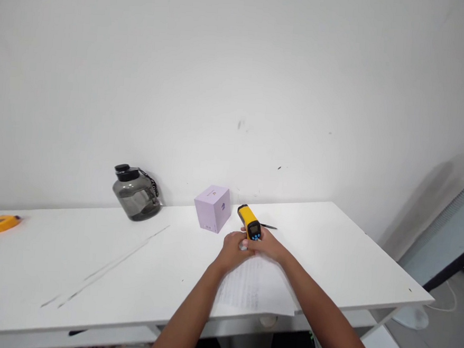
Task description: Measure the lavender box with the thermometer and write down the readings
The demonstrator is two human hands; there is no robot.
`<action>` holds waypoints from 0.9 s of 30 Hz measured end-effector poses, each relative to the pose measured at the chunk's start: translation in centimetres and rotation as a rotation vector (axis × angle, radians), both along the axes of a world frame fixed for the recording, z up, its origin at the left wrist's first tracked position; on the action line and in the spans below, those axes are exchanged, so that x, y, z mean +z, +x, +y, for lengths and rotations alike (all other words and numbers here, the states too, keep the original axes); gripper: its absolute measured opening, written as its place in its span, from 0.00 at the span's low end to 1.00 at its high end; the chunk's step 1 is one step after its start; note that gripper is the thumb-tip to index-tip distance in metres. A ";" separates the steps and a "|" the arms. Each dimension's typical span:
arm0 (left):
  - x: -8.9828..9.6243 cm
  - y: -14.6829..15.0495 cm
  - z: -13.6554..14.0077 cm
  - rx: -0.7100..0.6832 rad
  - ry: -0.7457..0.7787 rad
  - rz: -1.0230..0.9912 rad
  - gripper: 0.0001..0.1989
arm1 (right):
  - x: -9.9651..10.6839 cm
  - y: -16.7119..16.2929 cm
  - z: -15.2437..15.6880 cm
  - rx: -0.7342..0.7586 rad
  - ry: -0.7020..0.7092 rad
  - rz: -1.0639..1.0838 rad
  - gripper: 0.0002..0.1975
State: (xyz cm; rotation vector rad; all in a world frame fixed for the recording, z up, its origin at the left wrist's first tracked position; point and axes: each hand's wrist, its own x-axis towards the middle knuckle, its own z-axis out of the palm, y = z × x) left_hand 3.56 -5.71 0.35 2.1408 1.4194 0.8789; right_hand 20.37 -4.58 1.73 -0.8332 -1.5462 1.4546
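Both hands meet over a printed paper sheet [256, 289] on the white table [90, 270]. The left hand [232, 251] and the right hand [269, 246] are closed together around the handle of a yellow infrared thermometer [249, 222], which points away from them. Just beyond the left hand stands a lilac box [212, 208]; far to its left sits a smoky water jug [136, 193].

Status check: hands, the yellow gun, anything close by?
Both hands, left and right, on yellow gun over paper sheet. Lilac box just left of it, apart.
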 end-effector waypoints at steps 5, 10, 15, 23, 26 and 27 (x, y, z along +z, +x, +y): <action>0.3 -1.4 0.3 0.051 0.134 -0.121 0.17 | -0.9 -0.8 0.1 -0.131 0.043 0.013 0.27; 0.8 -2.9 0.5 0.382 0.241 -0.304 0.14 | -1.7 -1.0 0.4 -0.148 0.065 -0.013 0.22; 0.3 -3.9 1.9 0.933 0.244 -0.237 0.37 | -1.4 -1.1 0.2 -0.088 0.041 -0.018 0.22; 0.7 -3.9 3.7 0.988 -0.083 -0.254 0.59 | -1.5 -1.2 -0.1 -0.072 0.012 -0.044 0.20; 0.9 -3.8 3.6 1.007 -0.095 -0.222 0.55 | -2.0 -1.4 0.1 -0.092 0.020 -0.034 0.18; 0.9 -3.8 3.6 0.990 -0.100 -0.197 0.53 | -2.1 -1.5 0.1 -0.105 0.020 -0.025 0.18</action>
